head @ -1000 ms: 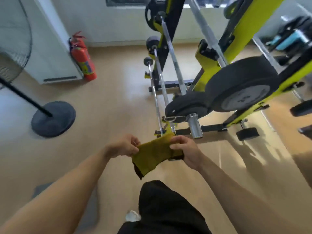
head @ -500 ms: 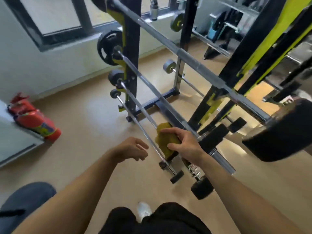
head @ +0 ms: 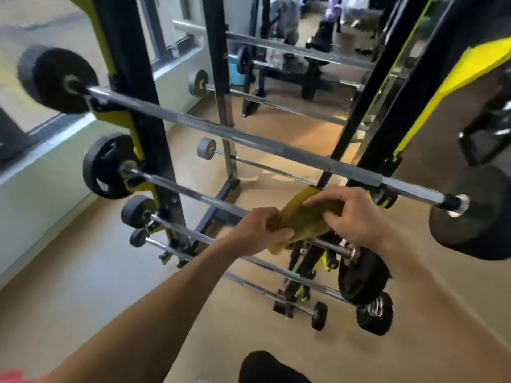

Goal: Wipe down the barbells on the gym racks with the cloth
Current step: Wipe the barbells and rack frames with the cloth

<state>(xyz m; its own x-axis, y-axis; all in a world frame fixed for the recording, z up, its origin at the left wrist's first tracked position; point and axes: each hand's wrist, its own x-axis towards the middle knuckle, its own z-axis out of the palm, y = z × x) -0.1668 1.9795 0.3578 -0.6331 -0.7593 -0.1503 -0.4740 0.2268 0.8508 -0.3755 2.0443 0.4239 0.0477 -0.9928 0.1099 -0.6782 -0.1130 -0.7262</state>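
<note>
A yellow-green cloth (head: 304,219) is held in front of the rack by both hands. My left hand (head: 255,230) grips its left end and my right hand (head: 351,214) grips its right end. The cloth lies over the second barbell (head: 193,194), whose bar runs from a black plate at left to the right upright. Above it the top barbell (head: 249,139) crosses the black and yellow rack (head: 130,78). Lower barbells (head: 276,268) sit beneath the hands.
Black plates (head: 475,214) on the bar ends jut out at right, close to my right forearm. A second rack (head: 218,64) with more bars stands behind. A window and wall run along the left. Tan floor (head: 96,286) lies before the rack.
The view has swung up and closer to the rack. My left hand, free half a second ago, now grips the cloth alongside my right hand, at the second barbell.
</note>
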